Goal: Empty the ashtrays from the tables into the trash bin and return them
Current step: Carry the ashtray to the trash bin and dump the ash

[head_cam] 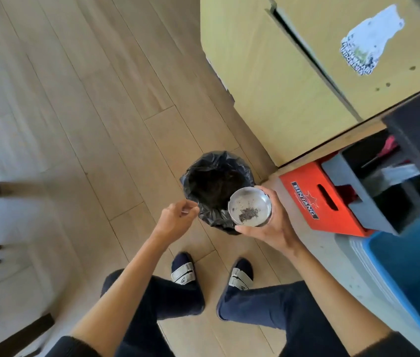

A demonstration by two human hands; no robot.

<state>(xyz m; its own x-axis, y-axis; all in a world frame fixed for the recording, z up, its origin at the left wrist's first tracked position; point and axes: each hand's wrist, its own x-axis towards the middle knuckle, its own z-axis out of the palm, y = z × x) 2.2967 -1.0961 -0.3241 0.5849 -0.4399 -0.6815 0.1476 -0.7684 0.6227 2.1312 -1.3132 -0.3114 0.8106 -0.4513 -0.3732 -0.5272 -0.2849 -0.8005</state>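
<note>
1. head view, looking straight down: a person stands on a pale wood-plank floor (88, 104) with both bare forearms reaching forward over their own feet.
2. the right hand (268, 228) is clamped on a round, shallow silver metal ashtray (250, 206), thumb on its near edge and fingertips on its far rim.
3. the ashtray is held face up, roughly level, and a small grey heap of ash (249, 213) lies in its bowl with a few loose specks around it.
4. the ashtray hangs over the near right edge of a small round trash bin lined with a crinkled black plastic bag (214, 184), which stands on the floor just beyond the feet.
5. the left hand (175, 219) hovers at the near left side of the bin, fingers loosely curled and partly apart, thumb and forefinger close by the bag's rim; whether they pinch the plastic i cannot tell.
6. to the right of the bin sits a red plastic crate with a white "bintang" label (317, 199), and nearer on the right a blue plastic tub (410, 279).
7. far right stands a pale yellow wooden cabinet (268, 73) with a torn white sticker (371, 37) on it.
8. dark trousers and dark slippers with grey straps (183, 271) show at the near edge.
</note>
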